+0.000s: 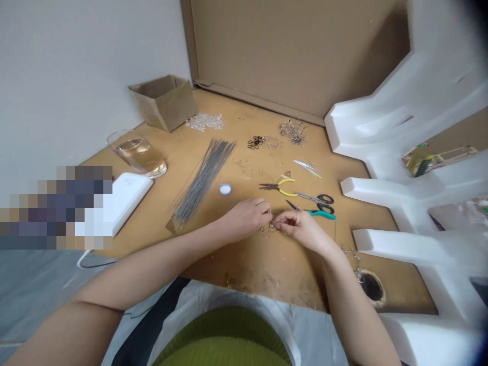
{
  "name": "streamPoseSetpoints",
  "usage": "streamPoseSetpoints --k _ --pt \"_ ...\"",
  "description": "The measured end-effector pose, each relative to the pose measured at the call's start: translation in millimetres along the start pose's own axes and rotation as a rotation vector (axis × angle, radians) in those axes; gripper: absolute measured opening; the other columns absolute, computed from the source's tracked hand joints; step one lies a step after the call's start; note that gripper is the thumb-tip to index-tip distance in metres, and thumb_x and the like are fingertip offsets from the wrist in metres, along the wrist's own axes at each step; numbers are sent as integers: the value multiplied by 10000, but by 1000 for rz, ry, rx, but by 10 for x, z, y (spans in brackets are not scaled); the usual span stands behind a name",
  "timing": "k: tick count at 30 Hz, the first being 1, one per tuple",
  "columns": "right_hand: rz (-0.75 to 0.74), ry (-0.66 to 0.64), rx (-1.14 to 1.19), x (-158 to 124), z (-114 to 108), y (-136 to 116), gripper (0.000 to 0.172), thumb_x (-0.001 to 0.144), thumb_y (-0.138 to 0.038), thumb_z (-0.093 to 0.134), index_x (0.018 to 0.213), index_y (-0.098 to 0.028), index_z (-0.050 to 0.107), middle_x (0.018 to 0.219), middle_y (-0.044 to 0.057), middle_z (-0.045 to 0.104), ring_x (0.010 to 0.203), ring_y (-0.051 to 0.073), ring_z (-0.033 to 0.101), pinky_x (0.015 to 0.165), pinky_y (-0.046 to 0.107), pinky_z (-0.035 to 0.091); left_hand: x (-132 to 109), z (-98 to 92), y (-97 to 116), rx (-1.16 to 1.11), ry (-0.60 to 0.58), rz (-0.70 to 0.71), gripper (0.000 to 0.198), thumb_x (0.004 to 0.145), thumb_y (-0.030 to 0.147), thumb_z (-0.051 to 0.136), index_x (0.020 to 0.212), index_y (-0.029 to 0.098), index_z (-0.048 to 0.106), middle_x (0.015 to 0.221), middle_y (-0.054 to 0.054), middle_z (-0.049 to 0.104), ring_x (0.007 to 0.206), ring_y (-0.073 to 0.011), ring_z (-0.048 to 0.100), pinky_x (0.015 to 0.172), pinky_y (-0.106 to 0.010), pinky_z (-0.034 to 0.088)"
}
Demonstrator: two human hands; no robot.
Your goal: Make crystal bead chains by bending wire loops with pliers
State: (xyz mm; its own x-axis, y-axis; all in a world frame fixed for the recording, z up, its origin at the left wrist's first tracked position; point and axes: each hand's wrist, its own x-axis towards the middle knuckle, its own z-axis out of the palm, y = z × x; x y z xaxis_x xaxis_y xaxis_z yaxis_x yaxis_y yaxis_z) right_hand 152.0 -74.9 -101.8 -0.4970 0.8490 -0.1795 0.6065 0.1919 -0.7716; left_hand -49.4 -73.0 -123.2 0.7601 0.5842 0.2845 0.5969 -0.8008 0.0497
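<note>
Delicately thin, shiny beaded wire [271,226], curved; left hand [247,219], right hand [304,230]: grip pinched onto it

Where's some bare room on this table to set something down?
Between the left hand and the near edge of the table, it's mostly bare. There's another patch between the glass, box and wires. It's crowded beyond the right hand: yellow pliers, scissors and a teal tool lie close together.

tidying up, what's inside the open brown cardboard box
Inside the open brown cardboard box, only upper inner walls show; its near sides hide the bottom and anything there.
</note>
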Motion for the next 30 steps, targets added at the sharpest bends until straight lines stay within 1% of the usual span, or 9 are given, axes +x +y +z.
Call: streamPoseSetpoints --k 3,6,9,11,14,16,18,22,30 --pt "-139 127 -330 -22 61 -79 163 800 -160 508 754 -187 662 767 40 621 693 141 556 657 254 413 6 5 32 -23 -32 -18 170 896 167 438 831 138 593 861 -89 550 819 -189 477 618 -283 421" --pt "-111 225 -579 -42 136 -180 194 814 -143 478 724 -188 644 762 57 605 660 145 548 609 248 379 9 33 77 -38 -31 -93 192 898 157 411 820 136 585 858 -86 541 805 -184 492 608 -270 411" --pt "-101 241 -632 -33 153 -221 183 798 -132 483 700 -193 626 743 58 613 640 148 549 577 246 358 13 48 112 -81 -47 -184 211 891 143 389 832 141 591 823 -66 533 735 -160 506 582 -247 386" --pt "-122 226 -517 -5 122 -197 166 777 -123 497 689 -190 620 720 53 625 660 154 559 598 250 376 25 31 115 -159 -61 -235 219 887 154 391 831 144 602 805 -55 536 682 -140 509 573 -238 375" --pt "-51 152 -129 53 50 -124 115 783 -202 538 709 -183 625 646 24 637 602 142 571 584 254 415 60 -30 78 -397 -6 -330 211 879 191 418 813 153 615 804 -40 559 695 -131 530 617 -238 393" --pt "54 85 161 89 7 -91 133 770 -295 586 738 -174 630 603 7 642 544 128 584 558 253 443 87 -71 35 -666 42 -432 159 842 201 476 786 154 618 765 -25 579 699 -126 542 632 -235 406" --pt "121 44 356 111 -24 -85 195 724 -354 646 756 -162 636 581 1 648 526 125 602 556 256 470 106 -97 -11 -1034 -3 -568 128 802 247 541 767 142 605 646 0 562 580 -104 517 564 -227 407" --pt "137 2 524 103 -58 -101 260 662 -389 716 755 -157 647 563 -6 651 528 117 611 571 258 495 111 -110 -75 -1571 -96 -681 211 731 324 639 775 125 586 539 37 519 474 -71 473 492 -215 413" --pt "145 -55 725 59 -51 -55 229 673 -329 745 781 -152 647 589 -10 655 527 93 594 565 232 480 94 -131 -100 -1783 -175 -620 271 710 347 703 782 117 580 564 20 588 507 -67 540 510 -194 436"
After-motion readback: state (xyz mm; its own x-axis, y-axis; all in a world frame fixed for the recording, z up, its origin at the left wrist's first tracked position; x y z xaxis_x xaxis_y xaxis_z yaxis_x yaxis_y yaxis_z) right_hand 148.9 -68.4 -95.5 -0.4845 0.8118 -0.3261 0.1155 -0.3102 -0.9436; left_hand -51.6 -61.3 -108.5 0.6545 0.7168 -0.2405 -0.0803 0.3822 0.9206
